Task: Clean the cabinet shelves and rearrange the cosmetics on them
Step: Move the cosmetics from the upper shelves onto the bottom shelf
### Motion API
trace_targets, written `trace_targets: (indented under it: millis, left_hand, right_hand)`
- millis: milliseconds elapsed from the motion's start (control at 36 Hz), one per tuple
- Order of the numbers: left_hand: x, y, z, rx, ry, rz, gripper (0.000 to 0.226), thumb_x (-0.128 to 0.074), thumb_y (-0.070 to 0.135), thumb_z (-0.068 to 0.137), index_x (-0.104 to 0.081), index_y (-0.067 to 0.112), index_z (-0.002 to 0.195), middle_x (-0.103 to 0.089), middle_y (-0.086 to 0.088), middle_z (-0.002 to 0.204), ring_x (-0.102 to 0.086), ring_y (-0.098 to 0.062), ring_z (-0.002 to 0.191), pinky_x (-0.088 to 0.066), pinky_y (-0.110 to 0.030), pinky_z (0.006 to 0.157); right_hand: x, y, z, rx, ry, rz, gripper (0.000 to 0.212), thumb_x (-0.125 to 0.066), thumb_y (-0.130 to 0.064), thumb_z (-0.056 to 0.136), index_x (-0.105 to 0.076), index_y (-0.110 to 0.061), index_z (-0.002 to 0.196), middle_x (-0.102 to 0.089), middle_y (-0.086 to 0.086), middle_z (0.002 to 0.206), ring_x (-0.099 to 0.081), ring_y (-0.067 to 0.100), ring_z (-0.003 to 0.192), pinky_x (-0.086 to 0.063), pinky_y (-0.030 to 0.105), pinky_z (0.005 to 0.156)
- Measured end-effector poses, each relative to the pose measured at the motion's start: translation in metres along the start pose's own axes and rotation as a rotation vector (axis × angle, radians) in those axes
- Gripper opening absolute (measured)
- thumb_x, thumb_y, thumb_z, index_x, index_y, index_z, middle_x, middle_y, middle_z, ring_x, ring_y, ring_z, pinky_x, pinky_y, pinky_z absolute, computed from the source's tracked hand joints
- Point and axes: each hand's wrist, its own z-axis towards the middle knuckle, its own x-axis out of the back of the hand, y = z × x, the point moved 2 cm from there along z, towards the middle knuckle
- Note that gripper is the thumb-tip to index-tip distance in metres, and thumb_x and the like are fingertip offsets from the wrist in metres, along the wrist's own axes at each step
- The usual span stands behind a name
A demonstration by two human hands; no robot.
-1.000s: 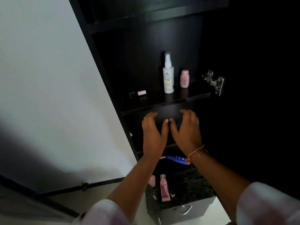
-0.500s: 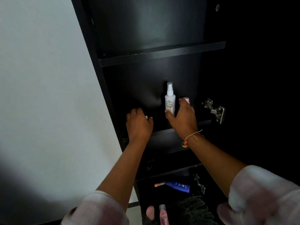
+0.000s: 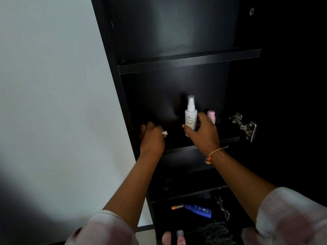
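**Both hands on the middle shelf, most of the job left to do**

In the head view, the left hand point(image 3: 152, 137) is curled tight round a small tube point(image 3: 164, 133); its white end pokes out. The right hand point(image 3: 203, 133) has thumb and fingers wrapped round the spray bottle point(image 3: 191, 114); the bottle is upright at the middle shelf point(image 3: 228, 138); I cannot tell if it is lifted. A pink bottle point(image 3: 211, 115) stands just behind that hand, untouched. Lower down, a blue bottle point(image 3: 198, 208) lies on its side; a pink tube point(image 3: 180, 237) sits beside a dark fluffy thing point(image 3: 212, 232). I see no cloth; so I think no wiping is going on now; the hands look to be picking things off first; the pink bottle and the lower things are left.
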Motion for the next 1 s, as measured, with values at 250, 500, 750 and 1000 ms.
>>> trace_targets:
  millis: [250, 500, 750, 1000]
  left_hand:
    - [0.005, 0.015, -0.023, -0.084, 0.238, -0.355, 0.013, -0.057, 0.025, 0.095, -0.060, 0.019, 0.106, -0.065, -0.001, 0.100, -0.058, -0.021, 0.095, -0.052, -0.041, 0.081]
    - [0.022, 0.038, -0.101, 0.014, 0.248, -0.871, 0.021, -0.066, 0.026, 0.092, -0.058, 0.021, 0.110, -0.064, 0.015, 0.099, -0.063, 0.002, 0.091, -0.052, -0.014, 0.079]
    - [-0.064, 0.001, -0.217, 0.306, 0.008, -0.919, 0.018, -0.069, 0.019, 0.089, -0.064, 0.022, 0.106, -0.070, 0.010, 0.092, -0.067, 0.000, 0.081, -0.050, -0.010, 0.073]
    - [-0.157, -0.062, -0.318, 0.560, -0.082, -0.686, 0.010, -0.071, 0.019, 0.085, -0.066, 0.017, 0.093, -0.068, 0.006, 0.080, -0.062, 0.000, 0.074, -0.040, -0.005, 0.068]
  right_hand:
    - [0.014, -0.011, -0.023, 0.031, 0.007, 0.121, 0.033, -0.076, -0.036, 0.072, -0.057, -0.023, 0.095, -0.066, -0.007, 0.086, -0.063, 0.010, 0.079, -0.055, 0.038, 0.071]
    - [0.035, -0.010, -0.078, 0.011, 0.071, 0.234, 0.044, -0.071, -0.048, 0.078, -0.056, -0.029, 0.114, -0.066, -0.006, 0.104, -0.064, 0.009, 0.091, -0.056, 0.037, 0.075]
    - [0.023, 0.063, -0.198, -0.212, -0.113, 0.150, 0.040, -0.072, -0.048, 0.079, -0.056, -0.028, 0.110, -0.066, -0.008, 0.096, -0.063, 0.003, 0.083, -0.051, 0.017, 0.066]
    - [-0.004, 0.167, -0.309, -0.514, -0.442, -0.127, 0.038, -0.077, -0.035, 0.072, -0.060, -0.021, 0.103, -0.065, -0.006, 0.094, -0.062, 0.015, 0.089, -0.049, 0.029, 0.082]
